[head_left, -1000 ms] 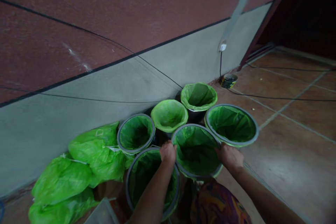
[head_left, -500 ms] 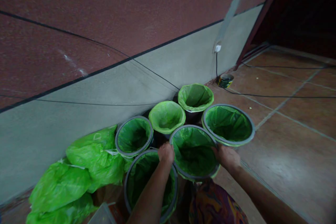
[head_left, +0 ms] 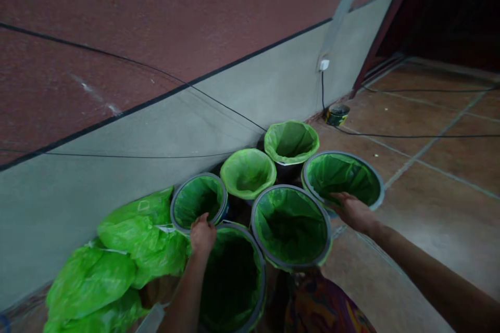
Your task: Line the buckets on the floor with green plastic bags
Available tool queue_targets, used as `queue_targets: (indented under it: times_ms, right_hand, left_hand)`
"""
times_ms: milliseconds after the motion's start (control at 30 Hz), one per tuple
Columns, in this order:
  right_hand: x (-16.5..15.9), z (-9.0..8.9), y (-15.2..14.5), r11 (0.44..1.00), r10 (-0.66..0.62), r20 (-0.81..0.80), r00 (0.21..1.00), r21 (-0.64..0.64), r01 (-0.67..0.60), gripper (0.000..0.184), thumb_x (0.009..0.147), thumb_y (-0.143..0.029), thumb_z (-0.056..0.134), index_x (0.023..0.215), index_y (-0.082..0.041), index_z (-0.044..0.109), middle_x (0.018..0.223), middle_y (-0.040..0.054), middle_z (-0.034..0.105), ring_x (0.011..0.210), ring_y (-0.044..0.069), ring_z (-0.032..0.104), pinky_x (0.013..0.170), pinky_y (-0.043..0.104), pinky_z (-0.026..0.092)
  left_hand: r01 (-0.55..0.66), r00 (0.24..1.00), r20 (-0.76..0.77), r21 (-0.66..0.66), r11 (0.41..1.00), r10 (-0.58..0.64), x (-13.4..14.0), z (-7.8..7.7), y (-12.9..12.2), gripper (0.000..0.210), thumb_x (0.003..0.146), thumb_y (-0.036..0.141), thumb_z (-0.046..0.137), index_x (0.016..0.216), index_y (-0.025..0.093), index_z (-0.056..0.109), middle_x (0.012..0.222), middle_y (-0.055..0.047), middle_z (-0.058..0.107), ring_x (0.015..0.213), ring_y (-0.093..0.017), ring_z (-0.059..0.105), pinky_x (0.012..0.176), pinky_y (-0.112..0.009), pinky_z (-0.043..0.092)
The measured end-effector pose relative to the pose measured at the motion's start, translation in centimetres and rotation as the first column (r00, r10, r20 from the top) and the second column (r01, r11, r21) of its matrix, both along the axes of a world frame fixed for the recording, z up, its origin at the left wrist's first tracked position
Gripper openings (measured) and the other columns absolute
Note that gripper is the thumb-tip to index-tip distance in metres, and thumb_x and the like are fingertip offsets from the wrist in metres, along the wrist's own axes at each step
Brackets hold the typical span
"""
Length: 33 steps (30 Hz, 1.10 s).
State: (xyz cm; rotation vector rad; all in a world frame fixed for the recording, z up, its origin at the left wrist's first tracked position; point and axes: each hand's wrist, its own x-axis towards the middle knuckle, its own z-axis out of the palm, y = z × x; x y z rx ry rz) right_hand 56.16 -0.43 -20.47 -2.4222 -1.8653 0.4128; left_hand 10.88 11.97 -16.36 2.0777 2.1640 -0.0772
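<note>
Near the front rim of the left grey-rimmed bin [head_left: 178, 222] is my left hand [head_left: 202, 237], fingers apart and loosely bent. I cannot tell if it touches the rim. My right hand [head_left: 355, 213] lies over the near rim of the right bin [head_left: 377, 174], fingers stretched out. Between my hands, untouched, stands the middle bin [head_left: 287, 229], lined with a green bag. Below my left forearm is the front bin [head_left: 238, 276], also bag-lined and partly hidden by that arm. All these bins stand upright.
Two bins with light green bags folded over their rims, one [head_left: 248, 171] beside another [head_left: 291, 140], stand by the wall. Filled green bags [head_left: 94, 276] lie at left. A small can [head_left: 336, 114] and dark cables [head_left: 422, 136] are on the tiled floor.
Both hands have let go of the middle bin's rim. My left hand has moved left to the left bin, my right hand slightly right and up to the right bin.
</note>
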Motion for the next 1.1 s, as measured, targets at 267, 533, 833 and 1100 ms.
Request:
queue_targets:
  times_ms: [267, 533, 833, 1100]
  right_hand:
    - [-0.6, -1.0, 2.3, 0.977, 0.16, -0.032, 0.987, -0.138, -0.163, 0.024, 0.09, -0.021, 0.047, 0.095, -0.011, 0.068, 0.098, 0.0132, 0.07, 0.09, 0.022, 0.066, 0.078, 0.026, 0.044]
    - [1.1, 0.8, 2.7, 0.977, 0.132, -0.083, 0.988, -0.156, -0.143, 0.025, 0.091, -0.021, 0.046, 0.105, -0.013, 0.065, 0.096, 0.011, 0.071, 0.089, 0.022, 0.067, 0.073, 0.025, 0.042]
    - [-0.7, 1.1, 1.5, 0.979, 0.085, -0.057, 0.995, -0.181, -0.094, 0.028, 0.094, -0.023, 0.042, 0.101, -0.014, 0.068, 0.092, 0.011, 0.073, 0.089, 0.023, 0.068, 0.074, 0.027, 0.043]
    - [-1.1, -1.0, 1.3, 0.979, 0.103, -0.028, 0.994, -0.173, -0.106, 0.028, 0.089, -0.01, 0.044, 0.101, -0.012, 0.069, 0.095, 0.012, 0.074, 0.09, 0.023, 0.07, 0.077, 0.027, 0.047]
  left_hand:
    - [0.085, 0.993, -0.066, -0.203, 0.975, -0.1, -0.9, -0.8, 0.8, 0.038, 0.09, 0.015, 0.042, 0.123, 0.023, 0.06, 0.123, -0.005, 0.068, 0.113, -0.018, 0.062, 0.096, -0.029, 0.044]
    - [0.172, 0.975, -0.099, -0.229, 0.958, -0.199, -0.8, -0.3, 2.0, 0.027, 0.092, 0.033, 0.047, 0.111, 0.025, 0.064, 0.118, -0.005, 0.067, 0.111, -0.02, 0.061, 0.095, -0.034, 0.042]
    - [0.287, 0.93, -0.161, -0.243, 0.927, -0.33, 0.4, -0.7, 3.1, 0.023, 0.09, 0.021, 0.045, 0.097, 0.016, 0.066, 0.106, -0.011, 0.067, 0.105, -0.022, 0.063, 0.091, -0.03, 0.046]
    - [0.297, 0.928, -0.145, -0.261, 0.918, -0.342, 0.3, -0.8, 2.6, 0.021, 0.09, 0.017, 0.044, 0.102, 0.015, 0.061, 0.11, -0.011, 0.065, 0.107, -0.02, 0.062, 0.095, -0.029, 0.045]
